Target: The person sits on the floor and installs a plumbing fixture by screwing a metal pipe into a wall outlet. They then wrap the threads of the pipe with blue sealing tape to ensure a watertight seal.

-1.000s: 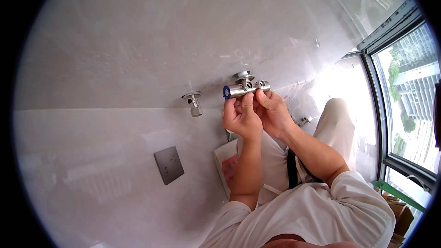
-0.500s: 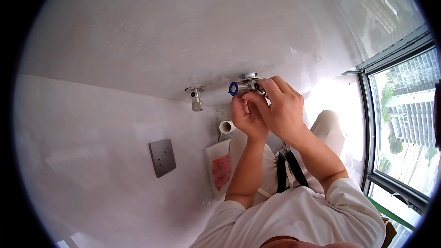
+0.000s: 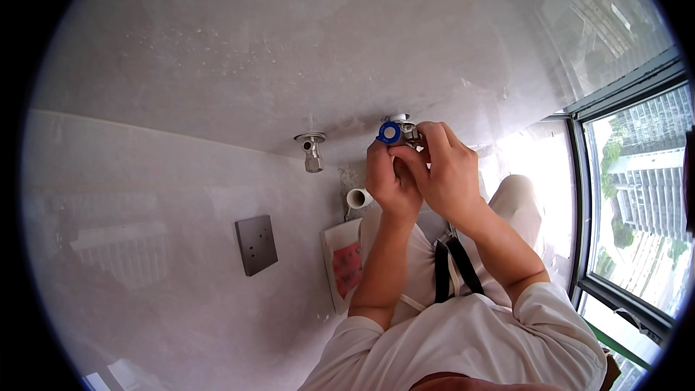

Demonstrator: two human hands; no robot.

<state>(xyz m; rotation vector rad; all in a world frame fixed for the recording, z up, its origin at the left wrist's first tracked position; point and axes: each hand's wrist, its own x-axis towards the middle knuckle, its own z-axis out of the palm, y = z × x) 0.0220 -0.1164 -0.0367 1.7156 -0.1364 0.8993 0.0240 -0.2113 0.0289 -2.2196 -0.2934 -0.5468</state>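
Two bare hands, L hand (image 3: 394, 179) & R hand (image 3: 450, 166), are up close together on one silvery cylindrical metal valve (image 3: 406, 133) w/ a blue plastic ring (image 3: 381, 135) round its near end. Valve sits right of centre, just in front of/below a round pale-and-silvery wall flange (image 3: 396, 117) on the glossy light-grey wall (image 3: 239, 51); can't tell if it's actually seated there. L grip: closed on valve from below, thumb & fingers bent, some fingertips hidden. R grip: thumb & index drawn in round valve's R side, pinching it, little gap betw. them; other R fingers bent, partly out of sight. Blue ring faces the viewer, uncovered. To the L, apart from both hands, a small silvery metal angle valve (image 3: 311, 153) w/ a hex nut at its lower end hangs from its own round flange. Below that, further L, a dark-grey rectangular socket plate (image 3: 255, 245) on the wall. Near L wrist: open end of a round white pipe (image 3: 357, 199); under it, a white flat-sided container (image 3: 333, 250) w/ a red patch, partly behind L forearm. Black straps (image 3: 464, 266) lie betw. the forearms, over pale trousers (image 3: 518, 199). Far R: tall dark-framed window (image 3: 635, 195), buildings & greenery outside.
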